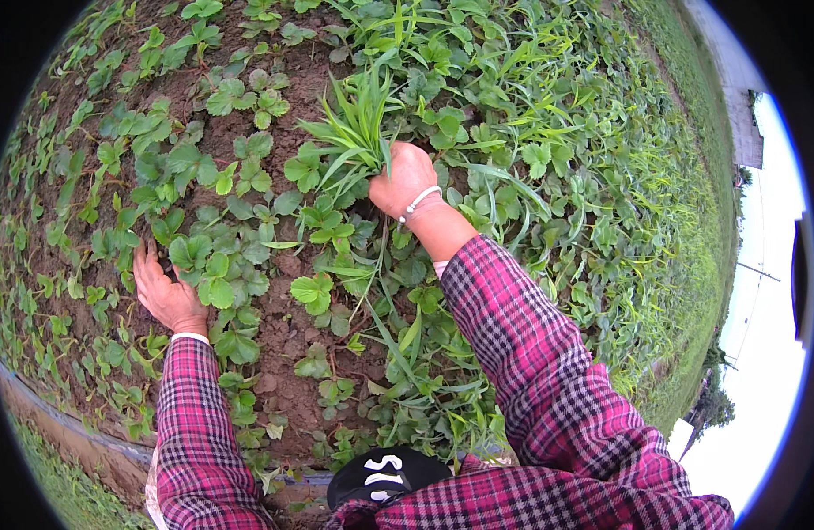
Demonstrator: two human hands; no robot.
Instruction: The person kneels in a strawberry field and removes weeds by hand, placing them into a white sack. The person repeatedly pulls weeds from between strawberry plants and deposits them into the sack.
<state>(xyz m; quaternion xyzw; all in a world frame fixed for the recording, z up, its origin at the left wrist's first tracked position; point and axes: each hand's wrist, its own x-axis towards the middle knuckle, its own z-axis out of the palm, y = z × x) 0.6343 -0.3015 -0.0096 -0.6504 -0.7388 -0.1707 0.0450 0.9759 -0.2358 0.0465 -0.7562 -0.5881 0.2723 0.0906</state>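
Observation:
My right hand [407, 180] is closed around a bunch of long grass blades [359, 122], which fan out above the fist over the plants. A pale bracelet circles that wrist. Lower on the left, my left hand [165, 291] rests against the brown soil, its fingers somewhat apart and the tips partly hidden among leaves. Beside its thumb grows a strawberry plant [211, 262] with toothed green leaflets. Whether the left fingers touch a stem cannot be made out. Between the two hands more strawberry plants [313, 291] stand in bare soil [281, 344].
Dense grass mixed with strawberry leaves [553, 132] covers the bed to the right. A dark strip edging [69, 417] bounds the bed at lower left, with mown grass [63, 477] beyond. A black cap-like item with white lettering [387, 474] sits at the bottom, by my body.

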